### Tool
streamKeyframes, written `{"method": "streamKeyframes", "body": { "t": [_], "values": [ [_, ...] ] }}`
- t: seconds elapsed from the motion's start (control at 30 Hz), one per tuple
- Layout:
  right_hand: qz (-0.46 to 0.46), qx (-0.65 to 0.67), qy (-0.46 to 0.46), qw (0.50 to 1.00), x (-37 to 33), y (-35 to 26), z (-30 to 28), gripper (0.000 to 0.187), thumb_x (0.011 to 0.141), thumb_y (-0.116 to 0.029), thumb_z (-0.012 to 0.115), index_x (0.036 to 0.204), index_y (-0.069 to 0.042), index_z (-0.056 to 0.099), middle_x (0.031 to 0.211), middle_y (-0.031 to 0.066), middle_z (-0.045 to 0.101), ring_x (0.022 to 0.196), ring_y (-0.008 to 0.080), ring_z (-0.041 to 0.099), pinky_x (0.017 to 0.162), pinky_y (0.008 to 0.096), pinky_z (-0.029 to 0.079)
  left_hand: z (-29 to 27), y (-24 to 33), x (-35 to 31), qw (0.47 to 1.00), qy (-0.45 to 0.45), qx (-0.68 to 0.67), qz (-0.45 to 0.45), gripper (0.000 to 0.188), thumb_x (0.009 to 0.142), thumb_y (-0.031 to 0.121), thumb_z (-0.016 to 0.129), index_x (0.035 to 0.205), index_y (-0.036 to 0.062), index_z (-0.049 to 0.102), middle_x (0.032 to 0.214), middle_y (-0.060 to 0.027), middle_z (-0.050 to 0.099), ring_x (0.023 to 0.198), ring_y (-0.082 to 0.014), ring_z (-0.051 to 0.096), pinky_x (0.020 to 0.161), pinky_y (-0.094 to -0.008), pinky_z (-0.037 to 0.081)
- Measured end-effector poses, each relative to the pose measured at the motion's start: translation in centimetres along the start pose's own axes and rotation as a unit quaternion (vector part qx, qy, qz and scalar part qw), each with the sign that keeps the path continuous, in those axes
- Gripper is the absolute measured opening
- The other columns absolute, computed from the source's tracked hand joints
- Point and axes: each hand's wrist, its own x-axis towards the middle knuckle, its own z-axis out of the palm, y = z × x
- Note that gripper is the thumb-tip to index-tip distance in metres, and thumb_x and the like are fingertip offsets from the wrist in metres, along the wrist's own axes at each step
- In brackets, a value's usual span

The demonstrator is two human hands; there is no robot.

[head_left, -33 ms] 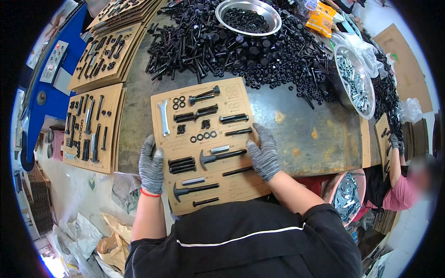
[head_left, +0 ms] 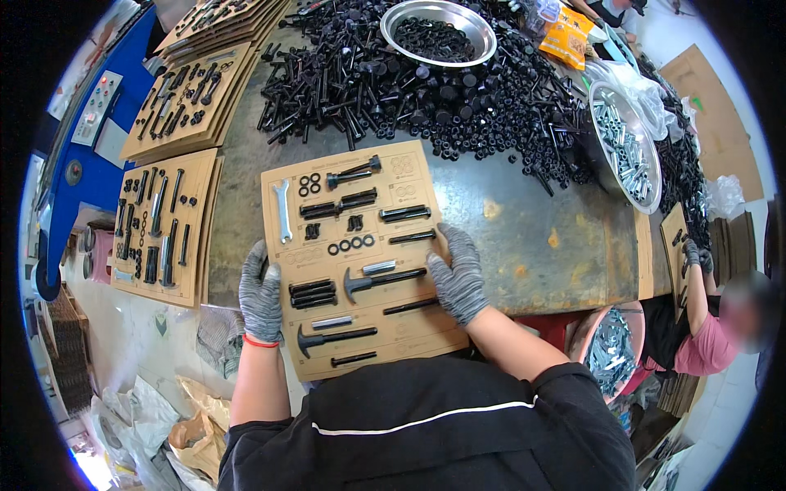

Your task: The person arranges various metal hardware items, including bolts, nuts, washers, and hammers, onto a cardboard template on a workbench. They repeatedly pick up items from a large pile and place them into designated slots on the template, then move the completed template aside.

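Observation:
A brown cardboard hardware board [head_left: 393, 335] lies between my gloved hands, its lower edge close to my body. My left hand [head_left: 261, 293] grips its left edge. On the right edge, my right hand [head_left: 458, 275] has its thumb over the face. The board carries a silver open-ended wrench [head_left: 283, 211], black rings [head_left: 350, 244], black bolts [head_left: 313, 293] and silver sleeves [head_left: 379, 268]. Two dark hammer-shaped bolts [head_left: 337, 336] sit in its lower half. Several printed outlines at the top right and left have no parts on them.
Black bolts and nuts [head_left: 458, 102] are heaped behind the board, with a metal bowl of rings [head_left: 491, 41] on top. Stacked filled boards [head_left: 209, 237] stand left. A steel bowl [head_left: 657, 196] of silver sleeves is right. A co-worker's gloved hand [head_left: 693, 252] holds another board.
The board and both my hands have shifted slightly to the left. The parts on the board keep their places, and my grip on its edges stays the same.

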Motion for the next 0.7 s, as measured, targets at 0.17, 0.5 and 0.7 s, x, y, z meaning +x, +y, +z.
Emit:
{"method": "streamKeyframes", "body": {
  "t": [0.17,0.5,0.7],
  "values": [
    [0.115,0.087,-0.03,0.989,4.7,-0.2,-1.0,0.029,0.084,-0.012,0.062,0.11,-0.001,0.059,0.107,0.0201,0.059,0.101,0.0345,0.057,0.091,0.0396,0.046,-5.0,-3.0,2.0,0.97,0.1,0.195,0.104,0.047,0.088,0.01,0.066,0.129,-0.0042,0.049,0.118,-0.0127,0.059,0.108,-0.0228,0.055,0.098,-0.0344,0.044],
    [0.069,-0.35,0.085,0.93,19.2,1.6,0.9,0.047,0.079,-0.037,0.066,0.12,-0.016,0.06,0.129,0.019,0.051,0.121,0.0381,0.047,0.1,0.0542,0.037,-2.7,-1.5,3.6,0.85,0.16,0.475,0.162,0.043,0.078,0.012,0.072,0.117,0.0023,0.059,0.108,-0.0158,0.06,0.102,-0.0314,0.056,0.094,-0.0408,0.044],
    [-0.048,-0.332,0.097,0.937,16.8,6.1,-1.8,0.024,0.078,-0.017,0.061,0.102,-0.01,0.061,0.105,0.0175,0.059,0.1,0.0379,0.057,0.084,0.0471,0.048,-2.6,-1.6,3.7,0.82,0.168,0.524,0.158,0.039,0.078,0.011,0.072,0.113,0.0013,0.06,0.105,-0.0154,0.061,0.1,-0.0308,0.056,0.092,-0.0403,0.045]
  ]
}}
